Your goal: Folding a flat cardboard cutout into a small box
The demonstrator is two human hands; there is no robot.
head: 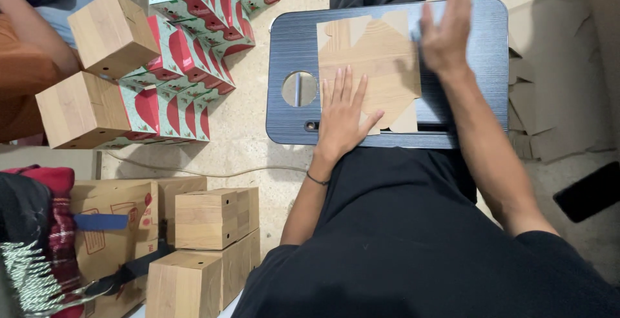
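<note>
A flat, unfolded wood-print carton blank (371,66) lies on a dark lap desk (481,47) across the person's knees. The left hand (342,114) presses on the blank's lower left part, palm down, fingers spread, gripping nothing. The right hand (445,30) hovers open over the blank's right edge, blurred, seemingly not touching. To the left on the floor stand folded wood-print boxes (206,218) and a stack of red-and-green boxes (187,53).

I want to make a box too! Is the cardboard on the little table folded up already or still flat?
Still flat. The cardboard cutout lies spread on the dark lap table, flaps out, with the left hand pressed flat on it.
</note>
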